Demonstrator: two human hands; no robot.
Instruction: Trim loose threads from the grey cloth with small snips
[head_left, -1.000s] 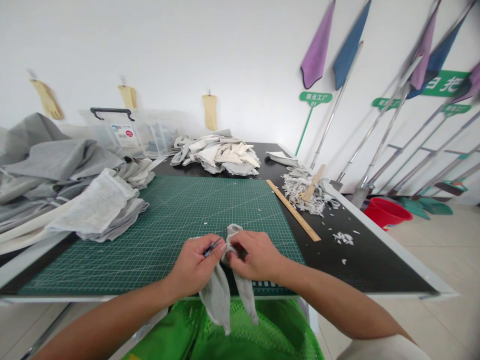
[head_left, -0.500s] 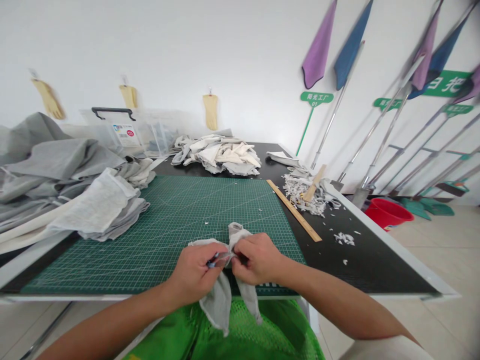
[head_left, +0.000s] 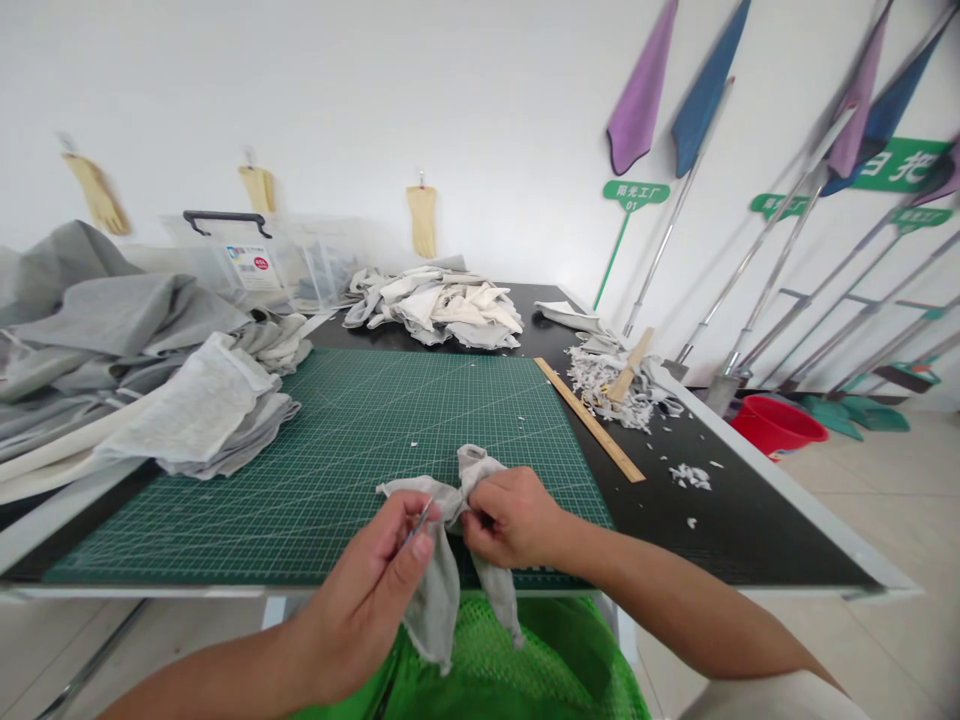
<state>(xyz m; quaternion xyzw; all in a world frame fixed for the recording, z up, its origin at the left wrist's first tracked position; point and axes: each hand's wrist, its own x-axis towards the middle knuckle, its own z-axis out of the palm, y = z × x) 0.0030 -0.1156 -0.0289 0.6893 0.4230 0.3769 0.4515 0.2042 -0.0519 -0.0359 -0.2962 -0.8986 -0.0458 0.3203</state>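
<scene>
A small grey piece of cloth (head_left: 442,590) hangs over the near edge of the green cutting mat (head_left: 322,450). My right hand (head_left: 510,515) is closed, pinching the cloth's upper part just above the mat. My left hand (head_left: 367,595) is closed around a small thin tool with a metal tip and blue handle (head_left: 420,522), its tip touching the cloth. The cloth's lower ends dangle over a green mesh bag (head_left: 517,670) below the table edge.
Folded grey fabric (head_left: 187,410) lies at the mat's left, with more grey cloth behind it. A pile of pale cloth pieces (head_left: 442,305) sits at the back. A wooden ruler (head_left: 589,420) and white scraps (head_left: 607,385) lie to the right. A red bucket (head_left: 772,425) stands on the floor.
My left hand has drawn back toward me and lower, still holding the small tool. The cloth has spread a little to the left. My right hand has stayed nearly in place.
</scene>
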